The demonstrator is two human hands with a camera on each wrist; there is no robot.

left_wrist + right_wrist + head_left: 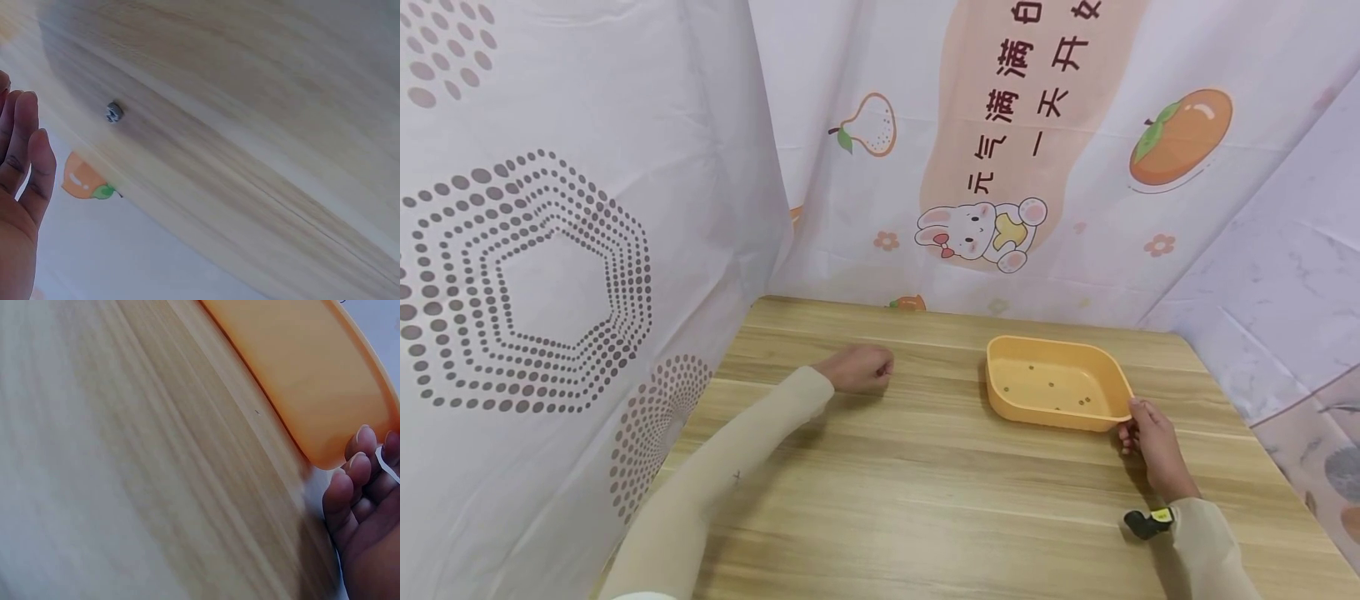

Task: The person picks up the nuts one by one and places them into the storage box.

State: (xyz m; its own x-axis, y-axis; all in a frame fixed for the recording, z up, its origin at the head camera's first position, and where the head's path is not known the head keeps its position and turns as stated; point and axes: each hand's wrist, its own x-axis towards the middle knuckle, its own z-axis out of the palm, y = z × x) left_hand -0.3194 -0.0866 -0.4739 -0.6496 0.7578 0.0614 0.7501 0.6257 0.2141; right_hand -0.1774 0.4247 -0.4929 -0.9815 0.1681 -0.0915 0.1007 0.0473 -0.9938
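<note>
A shallow yellow-orange plastic tray (pixel 1045 414) lies on the table at the right, with several small dark round pieces (pixel 1051 385) on its floor. My right hand (pixel 1157 446) grips the tray's near right corner, thumb over the rim and fingers below it. Farther left, my left hand (pixel 859 368) is held low over the table with its fingers loosely bent. In the left wrist view a small grey metal piece (pixel 114 112), nut-like, lies on the wood, apart from the fingertips. The head view does not show that piece.
The wood-grain table (pixel 895 500) ends at the back against a printed curtain (pixel 850 225). A dotted grey-white curtain (pixel 550 250) hangs along the left side, a marbled one (pixel 1285 275) along the right. A black strap piece (pixel 1142 523) sticks out from the right wrist.
</note>
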